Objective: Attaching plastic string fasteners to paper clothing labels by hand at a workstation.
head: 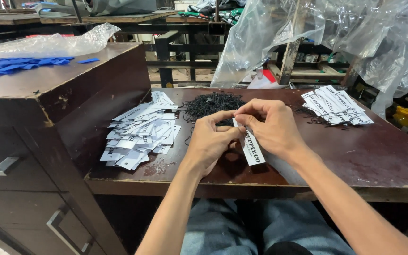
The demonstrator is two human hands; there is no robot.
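Upper end of the white tag [251, 146] behind fingertips [238, 114]; cord there indiscernible.

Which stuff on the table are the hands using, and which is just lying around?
In use:
left hand and right hand pinching one white tag
black string pile
loose tag heap
tag stack

Lying about:
blue pieces
clear plastic bags
drawer cabinet

Even, soft overhead light, sharp focus, mild glare on the plastic sheeting [279, 33], dim background.

workshop | worn wooden workbench [355, 160] | tag piles [140, 134] | plastic sheeting [270, 33]
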